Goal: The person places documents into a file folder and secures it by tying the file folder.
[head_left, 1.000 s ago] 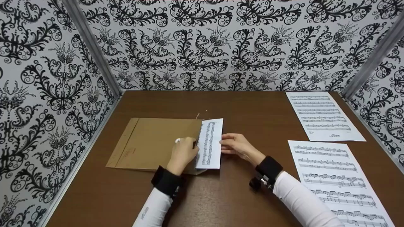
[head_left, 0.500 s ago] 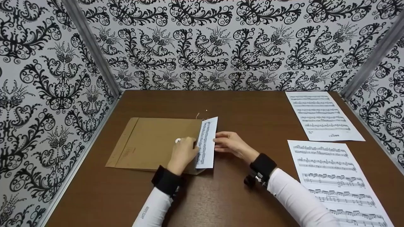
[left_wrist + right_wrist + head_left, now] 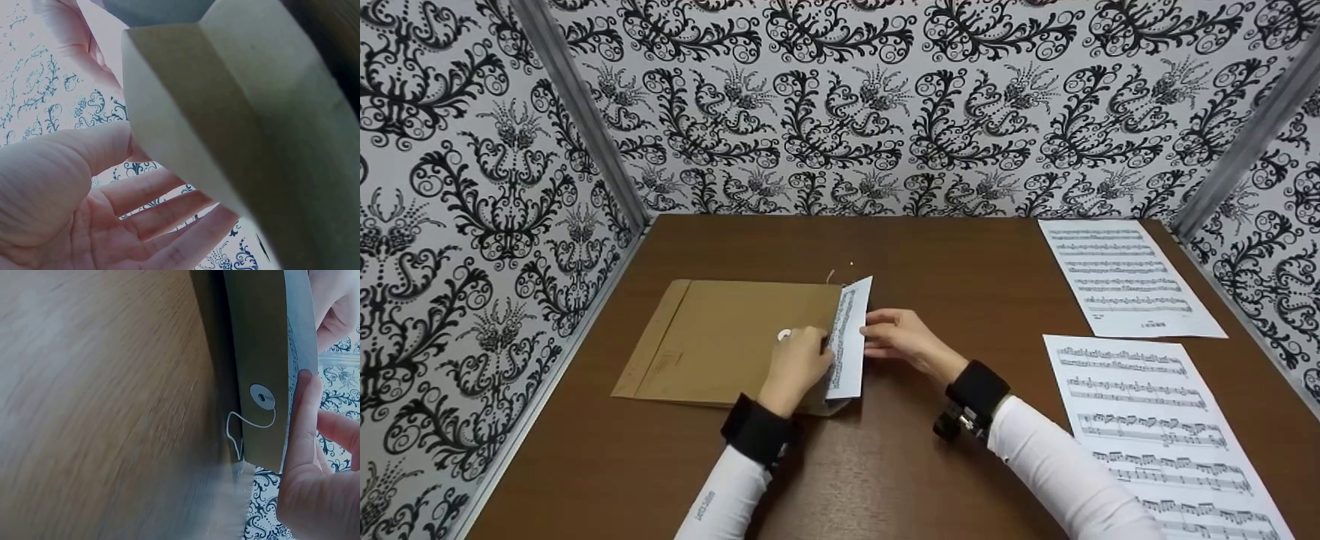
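Observation:
A brown string-tie envelope [image 3: 727, 322] lies on the table with its mouth toward the right. My left hand [image 3: 799, 364] grips the upper edge of that mouth, thumb and fingertips at the paper edge in the left wrist view. Part of a sheet of music [image 3: 849, 356] sticks out of the mouth, its outer edge tilted up. My right hand [image 3: 911, 341] pinches this outer edge near its middle. The right wrist view shows the envelope's flap [image 3: 259, 337] under the sheet, bearing a white button [image 3: 262, 397] with a loose string [image 3: 247, 421].
Two more sheets of music lie at the right of the brown table [image 3: 945, 255]: a far sheet [image 3: 1132, 277] and a near sheet [image 3: 1155, 420] partly under the right sleeve. Patterned walls [image 3: 840, 112] stand at the back and sides.
My right hand has moved left with the sheet's edge, so less of the sheet shows outside the envelope and its outer edge tilts up more. The left hand keeps its place.

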Demonstrator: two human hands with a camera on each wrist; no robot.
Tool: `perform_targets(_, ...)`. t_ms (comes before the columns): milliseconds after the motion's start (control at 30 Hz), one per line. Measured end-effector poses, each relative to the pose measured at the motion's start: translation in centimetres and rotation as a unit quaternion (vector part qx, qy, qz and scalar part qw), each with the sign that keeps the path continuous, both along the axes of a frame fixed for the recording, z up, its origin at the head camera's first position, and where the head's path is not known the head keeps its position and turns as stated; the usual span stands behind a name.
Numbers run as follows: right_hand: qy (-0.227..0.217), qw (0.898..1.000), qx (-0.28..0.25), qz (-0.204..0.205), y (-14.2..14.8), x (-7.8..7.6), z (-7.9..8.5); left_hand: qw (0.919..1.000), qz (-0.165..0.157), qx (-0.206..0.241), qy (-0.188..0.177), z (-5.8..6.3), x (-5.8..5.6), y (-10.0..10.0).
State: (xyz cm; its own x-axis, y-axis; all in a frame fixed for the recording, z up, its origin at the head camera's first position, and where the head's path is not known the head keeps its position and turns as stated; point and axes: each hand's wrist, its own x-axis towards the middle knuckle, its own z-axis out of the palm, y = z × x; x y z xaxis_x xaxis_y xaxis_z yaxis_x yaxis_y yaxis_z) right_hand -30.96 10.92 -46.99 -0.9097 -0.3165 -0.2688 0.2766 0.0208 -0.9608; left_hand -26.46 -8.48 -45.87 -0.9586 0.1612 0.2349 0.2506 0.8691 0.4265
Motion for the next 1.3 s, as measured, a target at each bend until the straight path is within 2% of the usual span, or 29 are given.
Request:
perform_targets(267, 0.010, 1.000, 0.026, 0.007, -0.6, -0.2, -0.2, 1.0000, 0.003, -0.004, 0.005, 0.0, 0.0, 0.0)
perform_targets(567, 0.007, 0.998, 0.069, -0.010, -1.1, -0.6, -0.7, 1.0000, 0.004, -0.005, -0.003, 0.0, -0.1, 0.0)
perform_targets(700, -0.008, 0.997, 0.071, -0.010, -1.3, -0.8, -1.0, 0.9999, 0.004, -0.009, -0.005, 0.0, -0.1, 0.0)
perform_targets(967, -0.018, 0.998, 0.063, -0.013, -1.9, -1.0, -1.7, 0.9995, 0.005, -0.002, -0.032, 0.3, -0.1, -0.1)
perform_targets(1300, -0.010, 0.998, 0.067, -0.008, -2.7, -1.2, -1.9, 0.9996, 0.010, -0.005, -0.025, 0.3, -0.2, 0.0)
